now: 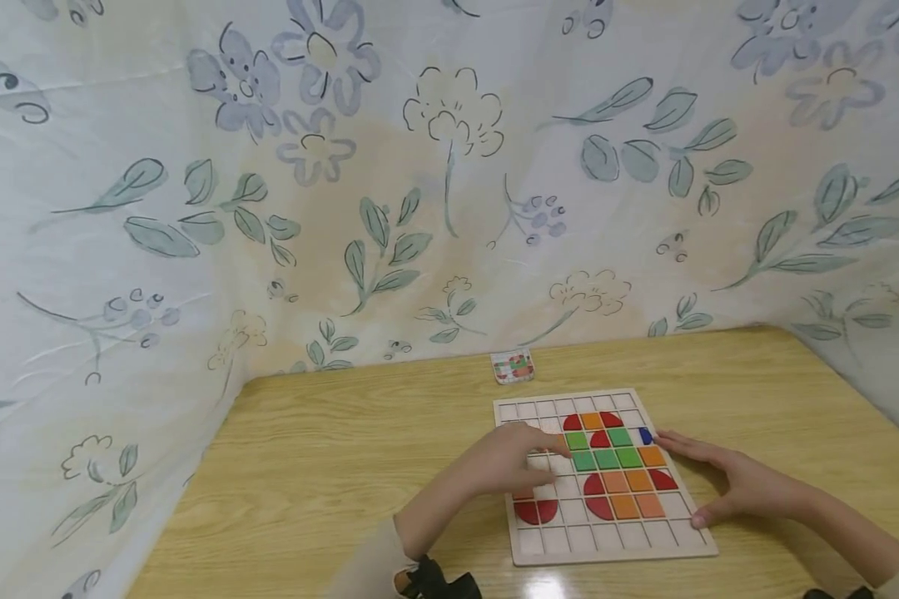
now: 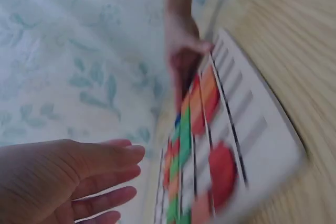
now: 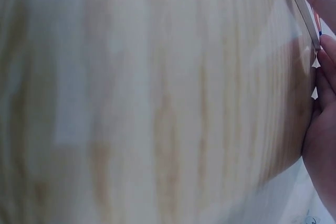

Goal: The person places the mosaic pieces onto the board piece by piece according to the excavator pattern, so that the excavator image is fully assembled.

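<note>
A wooden grid board (image 1: 607, 541) lies flat, with red quarter circles (image 1: 598, 497), green squares (image 1: 605, 458) and orange squares (image 1: 625, 505) set in its cells. My left hand (image 1: 505, 459) hangs over the board's left side, partly covering cells and pieces there. In the left wrist view, its fingers (image 2: 113, 158) are extended with nothing between them. My right hand (image 1: 757, 482) rests along the right edge, fingertips by a blue piece (image 1: 646, 435) and thumb at the lower right edge. A red half-round shape (image 1: 537, 511) sits near the left hand.
A small card (image 1: 513, 366) printed with a coloured pattern lies behind the board. The wood-grain table (image 1: 330, 466) extends to both sides. Floral cloth (image 1: 449, 183) hangs along its back and sides.
</note>
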`<act>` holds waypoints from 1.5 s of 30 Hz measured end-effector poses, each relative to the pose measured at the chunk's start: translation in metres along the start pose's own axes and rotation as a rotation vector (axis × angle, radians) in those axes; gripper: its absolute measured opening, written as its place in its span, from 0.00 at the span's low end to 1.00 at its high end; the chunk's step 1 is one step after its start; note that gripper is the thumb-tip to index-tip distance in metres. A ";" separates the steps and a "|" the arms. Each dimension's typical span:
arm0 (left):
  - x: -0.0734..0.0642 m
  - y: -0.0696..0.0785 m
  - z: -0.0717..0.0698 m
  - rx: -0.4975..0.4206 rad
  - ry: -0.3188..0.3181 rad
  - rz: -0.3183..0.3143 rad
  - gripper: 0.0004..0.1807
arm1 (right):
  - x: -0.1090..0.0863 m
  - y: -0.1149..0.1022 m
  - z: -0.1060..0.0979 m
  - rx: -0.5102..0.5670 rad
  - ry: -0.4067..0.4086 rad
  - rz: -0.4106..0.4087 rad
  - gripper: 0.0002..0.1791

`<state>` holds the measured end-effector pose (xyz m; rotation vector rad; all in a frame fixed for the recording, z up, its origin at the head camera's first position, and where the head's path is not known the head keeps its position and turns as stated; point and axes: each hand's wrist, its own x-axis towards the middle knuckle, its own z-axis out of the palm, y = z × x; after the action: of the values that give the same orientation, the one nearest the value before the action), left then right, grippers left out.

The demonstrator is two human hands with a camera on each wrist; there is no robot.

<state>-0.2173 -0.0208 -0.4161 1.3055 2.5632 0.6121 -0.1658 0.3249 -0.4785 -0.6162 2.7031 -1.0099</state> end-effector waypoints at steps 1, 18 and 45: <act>-0.008 -0.006 -0.001 -0.033 0.001 -0.003 0.15 | 0.000 0.000 0.000 -0.003 -0.002 0.005 0.49; -0.130 -0.075 -0.001 -0.360 -0.032 -0.065 0.21 | 0.002 0.000 0.002 0.110 -0.025 0.015 0.48; -0.106 -0.079 0.021 -0.275 0.302 -0.295 0.24 | 0.000 0.001 0.000 0.144 -0.027 -0.008 0.49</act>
<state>-0.2043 -0.1418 -0.4709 0.7777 2.7014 1.1209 -0.1666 0.3254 -0.4787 -0.6089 2.5783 -1.1772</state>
